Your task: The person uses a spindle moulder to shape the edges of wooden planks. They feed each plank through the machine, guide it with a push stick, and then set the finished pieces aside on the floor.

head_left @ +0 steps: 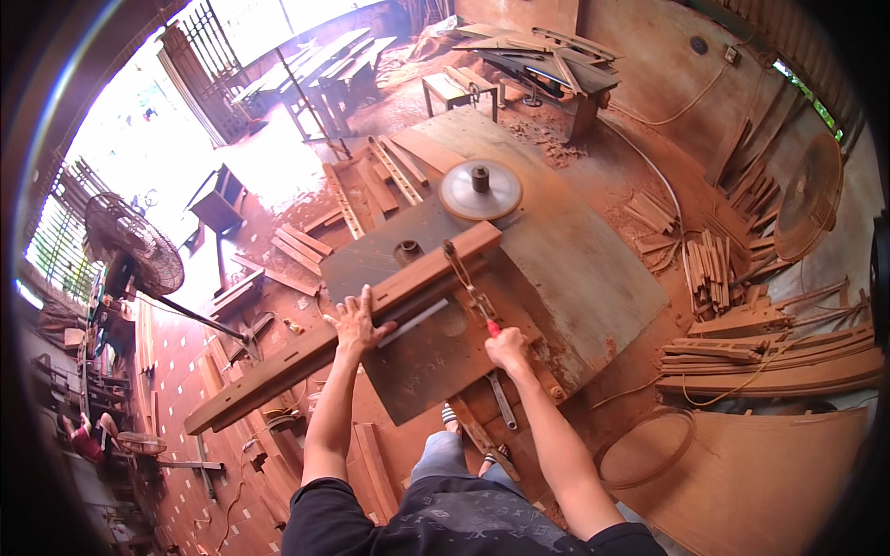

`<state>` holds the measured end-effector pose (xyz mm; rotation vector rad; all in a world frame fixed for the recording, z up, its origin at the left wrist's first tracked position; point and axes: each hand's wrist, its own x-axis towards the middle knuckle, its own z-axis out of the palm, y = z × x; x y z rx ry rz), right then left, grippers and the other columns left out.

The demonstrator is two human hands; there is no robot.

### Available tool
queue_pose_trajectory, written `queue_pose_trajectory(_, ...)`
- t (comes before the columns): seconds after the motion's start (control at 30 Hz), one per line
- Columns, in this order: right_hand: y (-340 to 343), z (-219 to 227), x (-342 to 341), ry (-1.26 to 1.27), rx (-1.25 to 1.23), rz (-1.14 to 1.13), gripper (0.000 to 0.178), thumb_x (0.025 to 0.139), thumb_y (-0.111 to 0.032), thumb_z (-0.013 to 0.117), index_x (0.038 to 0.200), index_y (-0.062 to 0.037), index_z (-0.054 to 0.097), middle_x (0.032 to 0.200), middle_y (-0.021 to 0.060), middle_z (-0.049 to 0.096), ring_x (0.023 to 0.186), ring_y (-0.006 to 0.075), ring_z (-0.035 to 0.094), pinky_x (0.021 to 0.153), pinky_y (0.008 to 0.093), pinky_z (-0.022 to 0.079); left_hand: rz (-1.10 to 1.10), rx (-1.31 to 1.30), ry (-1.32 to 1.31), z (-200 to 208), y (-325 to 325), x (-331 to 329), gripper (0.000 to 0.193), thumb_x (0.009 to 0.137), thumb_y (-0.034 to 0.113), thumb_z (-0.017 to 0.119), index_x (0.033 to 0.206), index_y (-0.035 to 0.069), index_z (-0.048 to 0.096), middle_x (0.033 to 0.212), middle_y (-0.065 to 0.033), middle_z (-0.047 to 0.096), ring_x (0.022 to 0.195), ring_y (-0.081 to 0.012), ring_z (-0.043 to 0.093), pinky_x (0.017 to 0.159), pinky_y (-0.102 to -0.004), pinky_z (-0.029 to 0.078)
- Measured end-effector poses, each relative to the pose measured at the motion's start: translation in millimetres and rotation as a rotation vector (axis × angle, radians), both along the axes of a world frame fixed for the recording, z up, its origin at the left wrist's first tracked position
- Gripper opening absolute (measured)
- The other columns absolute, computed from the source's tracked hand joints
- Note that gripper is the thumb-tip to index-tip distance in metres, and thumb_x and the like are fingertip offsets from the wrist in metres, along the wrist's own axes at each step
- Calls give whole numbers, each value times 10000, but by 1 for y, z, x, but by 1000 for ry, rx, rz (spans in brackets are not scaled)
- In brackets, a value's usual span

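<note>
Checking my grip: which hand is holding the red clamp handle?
Your right hand, closed around the red clamp handle; your left hand rests spread on the wooden beam.

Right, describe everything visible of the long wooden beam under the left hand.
The beam is long, squared, reddish-brown wood by its look, with small dark slots. It lies diagonally across the table, lower-left end jutting past the edge, upper-right end near the round blade. The left hand rests around its middle; a metal clamp seems to bear on it near the upper-right end.
</note>
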<state>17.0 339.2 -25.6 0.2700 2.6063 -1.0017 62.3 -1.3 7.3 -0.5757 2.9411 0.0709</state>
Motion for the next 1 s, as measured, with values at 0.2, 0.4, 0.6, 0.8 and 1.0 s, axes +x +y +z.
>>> queue_pose_trajectory(0.2,37,-5,41,51,-16,5,232,849,-203,640,846,1,750,943,340,723,972,517,716,882,562,571,-153,325,-70,12,-126,42,983,879,766,682,1610,136,494,1432,-267,619,1338,-410,602,1134,-468,489)
queue_pose_trajectory(0.4,38,18,57,91,-2,-28,484,828,-493,808,839,-10,794,868,278,758,932,456,760,860,523,597,41,681,-620,-35,-232,75,822,926,823,600,1358,142,758,1190,-80,755,1124,-177,673,978,-332,522)
queue_pose_trajectory(0.6,29,47,70,753,-61,-31,373,958,-375,762,931,-4,751,825,207,729,736,392,730,669,502,546,20,890,-721,-23,-188,63,872,1003,784,502,1476,66,646,1345,-143,690,1230,-239,622,1067,-385,472)
queue_pose_trajectory(0.8,-1,150,50,195,313,31,342,992,-299,660,875,7,760,880,307,701,883,504,715,766,548,573,54,1057,-615,-10,-196,80,789,1064,665,522,1440,-18,646,1338,-121,682,1221,-192,593,1071,-359,455)
queue_pose_trajectory(1.0,-29,186,35,59,580,62,325,962,-263,724,865,46,755,867,270,734,804,473,726,753,531,577,185,1046,-399,50,-240,122,558,1039,533,636,1069,-14,741,834,14,650,733,-89,552,639,-305,451)
